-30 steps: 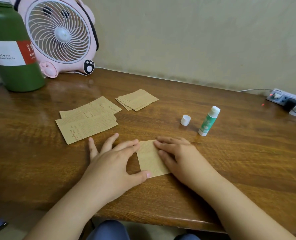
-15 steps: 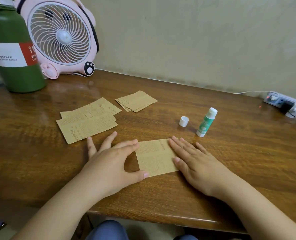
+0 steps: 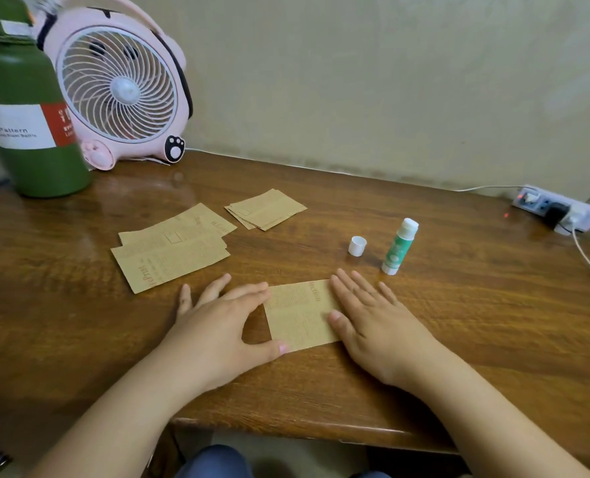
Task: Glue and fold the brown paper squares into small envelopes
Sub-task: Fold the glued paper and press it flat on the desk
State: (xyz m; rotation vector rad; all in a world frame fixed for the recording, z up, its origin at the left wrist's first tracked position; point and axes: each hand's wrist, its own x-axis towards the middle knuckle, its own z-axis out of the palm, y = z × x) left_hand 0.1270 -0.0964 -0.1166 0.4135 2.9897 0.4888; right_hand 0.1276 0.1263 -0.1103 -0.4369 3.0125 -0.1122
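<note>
A printed brown paper piece (image 3: 300,315) lies flat on the wooden table (image 3: 459,322) near its front edge. My left hand (image 3: 217,326) touches the paper's left edge with index fingertip and thumb tip, fingers straight. My right hand (image 3: 373,322) lies flat with spread fingers over the paper's right edge. Two larger brown sheets (image 3: 169,246) overlap to the left. A small stack of folded brown pieces (image 3: 266,208) sits behind. A green glue stick (image 3: 398,246) stands uncapped, its white cap (image 3: 357,246) beside it.
A pink desk fan (image 3: 117,88) and a green bottle (image 3: 24,112) stand at the back left. A power strip (image 3: 559,208) with a plug and white cables lies at the right by the wall. The table's front edge runs just under my forearms.
My right hand has slid rightward across the paper and flattened, uncovering more of the sheet. My left hand has stayed at the paper's left edge.
</note>
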